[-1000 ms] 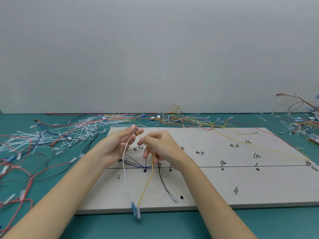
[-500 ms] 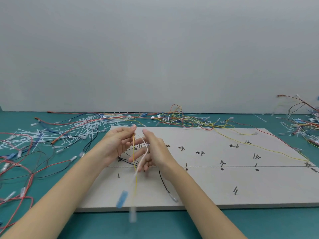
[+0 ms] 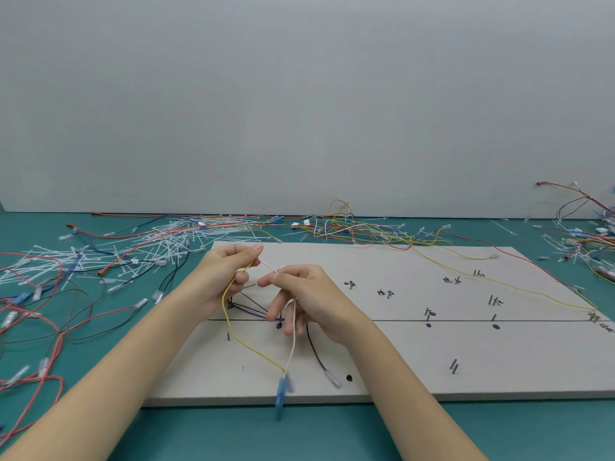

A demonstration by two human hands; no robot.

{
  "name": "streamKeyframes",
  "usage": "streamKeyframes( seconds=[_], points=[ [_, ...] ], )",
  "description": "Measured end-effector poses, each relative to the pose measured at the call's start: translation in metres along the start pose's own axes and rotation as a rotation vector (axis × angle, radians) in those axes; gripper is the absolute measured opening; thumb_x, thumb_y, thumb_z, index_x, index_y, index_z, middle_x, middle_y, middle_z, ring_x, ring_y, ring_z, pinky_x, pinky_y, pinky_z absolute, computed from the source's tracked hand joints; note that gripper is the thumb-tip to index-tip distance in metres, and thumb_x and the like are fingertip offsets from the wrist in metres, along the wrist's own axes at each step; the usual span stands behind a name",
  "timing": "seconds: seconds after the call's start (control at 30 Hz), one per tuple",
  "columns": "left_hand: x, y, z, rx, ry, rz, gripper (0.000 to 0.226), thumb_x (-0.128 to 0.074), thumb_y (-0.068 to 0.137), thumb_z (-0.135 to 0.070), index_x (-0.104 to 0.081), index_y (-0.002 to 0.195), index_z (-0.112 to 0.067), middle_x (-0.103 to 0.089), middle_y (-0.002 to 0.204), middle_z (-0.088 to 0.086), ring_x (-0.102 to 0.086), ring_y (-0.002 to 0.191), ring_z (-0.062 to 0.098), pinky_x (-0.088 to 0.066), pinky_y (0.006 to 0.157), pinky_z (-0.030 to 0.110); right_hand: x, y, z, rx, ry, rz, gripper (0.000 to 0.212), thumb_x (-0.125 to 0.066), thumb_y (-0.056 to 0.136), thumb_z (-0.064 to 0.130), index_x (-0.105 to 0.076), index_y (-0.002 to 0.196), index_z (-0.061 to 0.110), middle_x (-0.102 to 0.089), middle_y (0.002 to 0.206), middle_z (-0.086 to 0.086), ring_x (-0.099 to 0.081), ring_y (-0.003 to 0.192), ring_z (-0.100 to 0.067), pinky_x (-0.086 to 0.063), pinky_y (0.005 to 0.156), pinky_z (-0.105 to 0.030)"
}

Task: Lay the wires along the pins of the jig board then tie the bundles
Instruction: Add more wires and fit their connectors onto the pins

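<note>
A pale jig board (image 3: 416,367) with small metal pins lies on the teal table. Above its left part, my left hand (image 3: 223,274) pinches the top of a yellow wire (image 3: 243,344) and a white wire (image 3: 292,331). My right hand (image 3: 306,294) holds the white wire between thumb and fingers; it runs down through them. Both wires hang in loops and end at blurred blue connectors (image 3: 282,392) near the board's front edge. Dark blue and black wires (image 3: 253,309) lie on the pins beneath my hands. A black wire (image 3: 316,354) with a clear terminal trails forward.
White cable ties (image 3: 139,247) are heaped at the back left among red and blue wires (image 3: 40,314). A tangle of coloured wires (image 3: 359,231) lies behind the board, another at the far right (image 3: 585,237). A long yellow wire (image 3: 519,287) crosses the board's right part.
The hands drew apart slightly; the yellow and white wires separated into two loops. The blue connectors swung down toward the board's front edge.
</note>
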State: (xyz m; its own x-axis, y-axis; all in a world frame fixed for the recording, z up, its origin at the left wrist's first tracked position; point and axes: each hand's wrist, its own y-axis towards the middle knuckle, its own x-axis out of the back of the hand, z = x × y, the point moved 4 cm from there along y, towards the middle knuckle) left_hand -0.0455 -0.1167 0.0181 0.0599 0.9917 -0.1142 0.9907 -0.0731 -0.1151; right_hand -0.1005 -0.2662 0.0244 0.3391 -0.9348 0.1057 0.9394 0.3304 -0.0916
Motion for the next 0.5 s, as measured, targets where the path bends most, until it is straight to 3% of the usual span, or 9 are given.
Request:
streamKeyframes(
  seconds=[0.17,0.3,0.4,0.5],
  points=[
    [0.005,0.000,0.000,0.052,0.046,0.007,0.018,-0.072,0.084,-0.029,-0.065,0.088,-0.013,-0.062,0.087,0.002,-0.034,0.037,0.001,-0.025,0.033,0.011,0.013,0.000,0.001,0.006,-0.011,-0.050,0.024,-0.053,0.094,0.021,-0.071,0.104,0.008,-0.043,0.043,0.000,-0.021,0.029,-0.010,-0.019,0.034,-0.014],
    [0.008,0.002,0.001,0.082,0.037,-0.009,0.017,-0.076,0.082,-0.019,-0.070,0.095,-0.011,-0.069,0.089,0.003,-0.040,0.040,0.002,-0.030,0.034,0.011,0.020,0.000,0.001,0.028,0.030,-0.086,0.025,-0.051,0.096,0.019,-0.071,0.105,0.008,-0.034,0.041,0.003,-0.019,0.031,-0.010,-0.021,0.034,-0.014],
    [0.008,0.003,0.001,0.099,0.075,-0.014,0.029,-0.079,0.076,-0.008,-0.071,0.103,-0.011,-0.069,0.082,0.004,-0.046,0.044,0.003,-0.036,0.036,0.011,0.023,0.002,-0.002,0.023,0.058,-0.154,0.025,-0.050,0.098,0.020,-0.069,0.106,0.006,-0.033,0.039,0.003,-0.019,0.030,-0.009,-0.020,0.034,-0.013],
    [0.008,0.003,0.002,0.086,0.153,-0.022,0.029,-0.081,0.072,-0.004,-0.073,0.099,-0.013,-0.073,0.087,0.007,-0.052,0.047,0.005,-0.040,0.040,0.013,0.027,0.004,-0.005,0.012,0.046,-0.253,0.021,-0.053,0.096,0.019,-0.070,0.104,0.009,-0.035,0.038,0.004,-0.023,0.028,-0.008,-0.020,0.034,-0.013]
  ],
)
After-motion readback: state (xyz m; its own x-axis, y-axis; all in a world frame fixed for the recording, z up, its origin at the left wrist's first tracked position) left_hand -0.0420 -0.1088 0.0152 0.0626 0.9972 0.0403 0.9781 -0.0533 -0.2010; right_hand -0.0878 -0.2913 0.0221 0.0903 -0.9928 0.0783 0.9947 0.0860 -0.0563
